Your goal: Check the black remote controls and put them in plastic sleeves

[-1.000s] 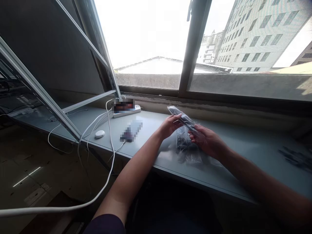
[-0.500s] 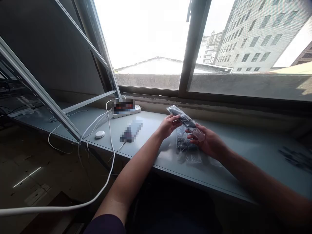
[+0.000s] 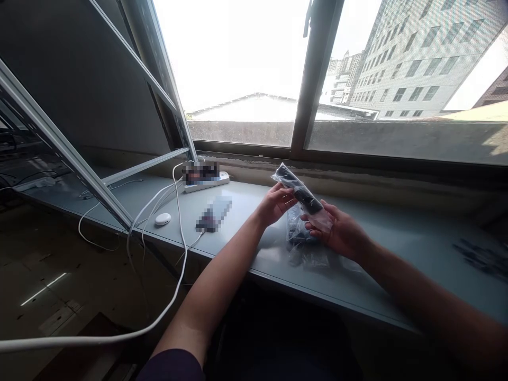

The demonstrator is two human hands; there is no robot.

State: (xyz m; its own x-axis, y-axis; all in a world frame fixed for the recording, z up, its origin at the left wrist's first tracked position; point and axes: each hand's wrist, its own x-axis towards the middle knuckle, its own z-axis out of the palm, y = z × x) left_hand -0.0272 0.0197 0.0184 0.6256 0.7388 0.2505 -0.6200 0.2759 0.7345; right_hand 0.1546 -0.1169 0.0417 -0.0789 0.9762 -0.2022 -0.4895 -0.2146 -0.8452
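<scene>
A long dark item in a clear plastic bag (image 3: 305, 197) is held tilted above the table, its far end up and to the left. The wrapping blurs what the item is. My left hand (image 3: 277, 203) pinches the bag's left side near its upper part. Round the lower right end, my right hand (image 3: 344, 233) grips it between thumb and fingers. Under and behind the hands, a second clear plastic bag (image 3: 299, 233) with dark contents lies on the table; the held bag and my right hand partly cover it.
White cables (image 3: 180, 211) run across the table's left part and down over its edge. A round white puck (image 3: 162, 219), a pixelated device (image 3: 214, 214) and a white power strip (image 3: 206, 183) lie there. A metal frame (image 3: 91, 180) slants at left. Dark gloves or cloth (image 3: 480, 256) lie far right.
The held bag has turned a little, so more of its dark content and pale lower end faces me. My right fingers have shifted slightly on it; both arms stay nearly in place.
</scene>
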